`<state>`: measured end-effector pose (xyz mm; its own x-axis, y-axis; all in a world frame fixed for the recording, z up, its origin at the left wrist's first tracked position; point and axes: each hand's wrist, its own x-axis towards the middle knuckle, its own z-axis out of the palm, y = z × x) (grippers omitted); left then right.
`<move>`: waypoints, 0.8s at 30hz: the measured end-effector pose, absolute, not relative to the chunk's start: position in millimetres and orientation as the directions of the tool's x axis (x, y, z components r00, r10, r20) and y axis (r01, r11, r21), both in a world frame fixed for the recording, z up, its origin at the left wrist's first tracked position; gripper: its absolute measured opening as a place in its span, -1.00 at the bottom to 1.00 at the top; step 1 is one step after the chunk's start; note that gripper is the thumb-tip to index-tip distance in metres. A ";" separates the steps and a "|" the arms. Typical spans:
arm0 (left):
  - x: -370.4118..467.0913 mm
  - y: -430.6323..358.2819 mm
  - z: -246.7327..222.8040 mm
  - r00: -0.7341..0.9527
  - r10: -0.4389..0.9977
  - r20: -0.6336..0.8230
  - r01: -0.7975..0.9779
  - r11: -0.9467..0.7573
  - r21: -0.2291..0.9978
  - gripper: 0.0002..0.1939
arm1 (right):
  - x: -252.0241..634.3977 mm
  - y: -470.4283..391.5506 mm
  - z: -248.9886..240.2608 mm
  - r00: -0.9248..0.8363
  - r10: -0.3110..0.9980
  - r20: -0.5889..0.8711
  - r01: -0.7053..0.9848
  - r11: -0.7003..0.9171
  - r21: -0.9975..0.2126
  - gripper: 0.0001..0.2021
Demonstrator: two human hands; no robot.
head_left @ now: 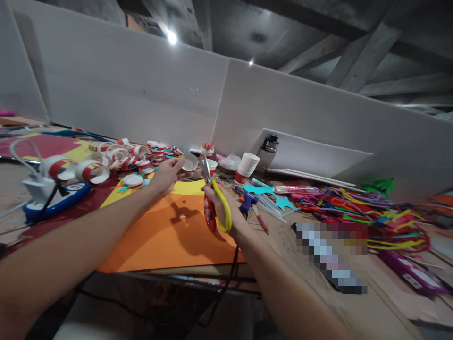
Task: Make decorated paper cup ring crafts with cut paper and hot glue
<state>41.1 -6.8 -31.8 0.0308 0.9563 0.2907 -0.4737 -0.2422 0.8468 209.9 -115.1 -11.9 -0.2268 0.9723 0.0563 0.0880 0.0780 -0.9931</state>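
Observation:
My left hand point(168, 175) pinches a small round white paper disc point(190, 162), which looks like the bottom of a paper cup, by its left edge. In my right hand point(220, 208) are scissors point(223, 218) with one yellow and one red handle loop, their blades pointing up. The blades stand a little to the right of the disc, apart from it. Below both hands lies orange paper point(148, 241), with the shadow of the hands across it. Just behind the blades is a white paper cup point(211, 166), partly hidden.
Cut red-and-white cup rings point(92, 172) are heaped at the left, near a blue power strip point(58, 200). Stacked paper cups point(247, 166), a dark bottle point(267, 153) and a blue glue gun point(247, 200) stand or lie to the right. Colourful pipe cleaners point(354, 208) spread beyond them.

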 end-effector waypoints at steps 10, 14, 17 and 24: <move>64.7 -30.9 -34.4 0.339 0.927 0.162 -0.608 0.085 0.789 -0.73 | 207.7 -96.8 -26.2 0.095 0.913 0.397 -0.109 0.406 -0.907 -0.51; 70.7 -38.9 -38.6 0.461 0.868 0.184 -0.572 0.132 0.810 -0.67 | 208.2 -94.4 -23.2 0.133 0.884 0.448 -0.056 0.458 -0.887 -0.51; 66.6 -41.2 -36.9 0.549 0.815 0.184 -0.476 0.124 0.871 -0.68 | 214.4 -93.5 -21.0 0.118 0.864 0.490 0.047 0.488 -0.872 -0.54; 53.9 -36.9 -28.9 0.658 0.735 0.162 -0.336 0.094 0.937 -0.52 | 223.6 -96.4 -19.0 -0.039 0.863 0.503 0.312 0.489 -0.815 -0.52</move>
<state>53.9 -36.9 -28.9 0.6584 0.7350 0.1624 -0.3364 0.0942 0.9370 223.6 -96.4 -19.0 -0.0386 0.8631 0.5035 0.3116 0.4891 -0.8146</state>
